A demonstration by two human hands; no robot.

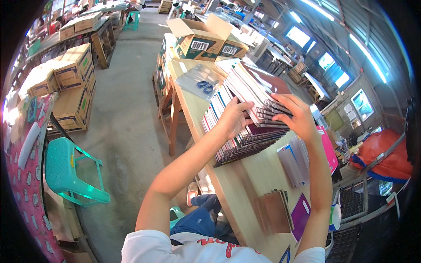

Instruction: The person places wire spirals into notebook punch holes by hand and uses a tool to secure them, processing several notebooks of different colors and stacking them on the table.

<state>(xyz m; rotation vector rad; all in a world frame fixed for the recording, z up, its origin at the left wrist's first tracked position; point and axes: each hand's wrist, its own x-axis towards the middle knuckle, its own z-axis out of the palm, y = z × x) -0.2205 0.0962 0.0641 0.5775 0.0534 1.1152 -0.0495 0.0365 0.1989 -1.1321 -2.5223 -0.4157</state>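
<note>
A tall stack of spiral-bound notebooks (250, 142) stands on the wooden table, its black coils toward me. On top of it lies a smaller bundle of spiral notebooks (252, 90), slightly turned against the stack. My left hand (234, 117) grips the left side of this bundle, the thumb along the page edges. Round the coiled edge at the bundle's right corner curl the fingers of my right hand (296, 111). Blue-handled scissors (205, 86) lie on a clear plastic bag (186, 82) just beyond the stack.
Nearer on the table (237, 193) are another notebook pile (294, 162), a brown notebook (276, 211), a purple one (301, 215) and a pink one (326, 151). An open carton (199, 41) stands at the far end. Green stool (66, 162) and stacked cartons (72, 72) are left.
</note>
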